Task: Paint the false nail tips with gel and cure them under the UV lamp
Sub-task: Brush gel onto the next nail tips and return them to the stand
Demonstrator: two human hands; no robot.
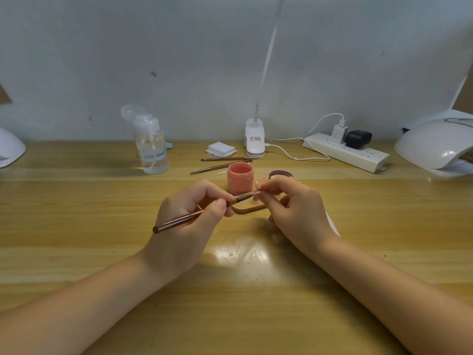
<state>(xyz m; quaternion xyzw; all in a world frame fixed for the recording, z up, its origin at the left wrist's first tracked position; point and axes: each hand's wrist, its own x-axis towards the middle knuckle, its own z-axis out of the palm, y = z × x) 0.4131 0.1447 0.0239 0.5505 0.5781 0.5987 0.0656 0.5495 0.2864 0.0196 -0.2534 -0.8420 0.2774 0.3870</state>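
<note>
We pinch the nail tip (258, 192) in our right hand (294, 211) to steady it while our left hand (189, 216) grips the brush (194, 215) for painting.

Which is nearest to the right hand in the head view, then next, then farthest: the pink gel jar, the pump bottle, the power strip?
From the right hand:
1. Pink gel jar, just behind-left of it.
2. Power strip, back right by the wall.
3. Pump bottle, back left.

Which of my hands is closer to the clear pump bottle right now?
Left. Your left hand, holding the brush, sits just below and right of the pump bottle. Your right hand is farther right, beyond the pink jar.
</note>
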